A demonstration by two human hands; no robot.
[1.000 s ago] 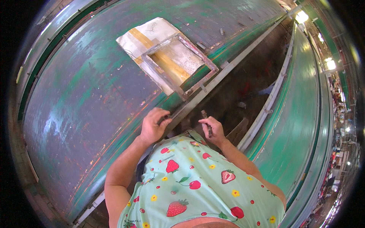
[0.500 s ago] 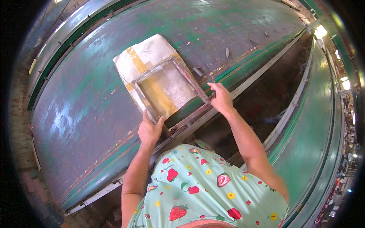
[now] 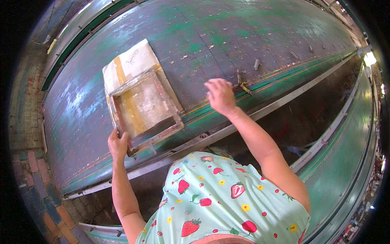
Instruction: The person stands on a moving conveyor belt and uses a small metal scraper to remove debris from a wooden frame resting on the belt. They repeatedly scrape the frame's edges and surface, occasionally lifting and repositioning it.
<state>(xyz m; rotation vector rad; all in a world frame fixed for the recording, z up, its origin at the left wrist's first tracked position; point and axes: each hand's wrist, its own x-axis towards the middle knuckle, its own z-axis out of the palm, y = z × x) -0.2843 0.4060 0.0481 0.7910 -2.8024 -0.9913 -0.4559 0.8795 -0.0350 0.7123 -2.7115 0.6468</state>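
Brown rectangular wooden frame (image 3: 132, 82), flat white taped panel (image 3: 136, 57) sit farther left; shift looks done, release not; left hand (image 3: 118, 145) grips frame; right hand (image 3: 221, 95) loose, empty-looking.

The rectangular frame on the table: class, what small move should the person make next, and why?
Probably bring the right hand over to the right side of the frame. The left hand holds it only near the closest left corner, while the right hand is apart from it, above the table, with nothing visible in its fingers.
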